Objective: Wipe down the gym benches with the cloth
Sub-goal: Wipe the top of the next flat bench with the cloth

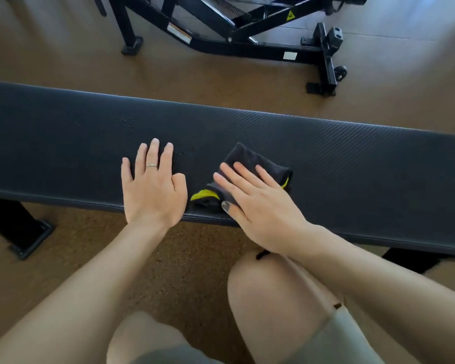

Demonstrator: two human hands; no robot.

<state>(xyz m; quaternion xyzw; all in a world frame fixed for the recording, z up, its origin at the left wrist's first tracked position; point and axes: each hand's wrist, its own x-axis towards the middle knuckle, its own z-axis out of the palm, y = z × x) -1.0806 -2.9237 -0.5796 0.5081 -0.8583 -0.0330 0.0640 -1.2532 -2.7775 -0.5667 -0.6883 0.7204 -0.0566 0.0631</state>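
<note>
Right hand (258, 203) flat, fingers straight, pressed dark cloth (250, 164) on gym bench (352, 164) pad near front edge. Left hand (153, 185) spread flat beside it. Cloth looked soft, light, bunchy; palm-down hold best.

we see a long flat bench (326, 158) with a black, finely ribbed pad, running across our view from left to right. on its near half lies a dark folded cloth (250, 160) with yellow-green trim, flat on the pad and rumpled at its near-left corner.
</note>
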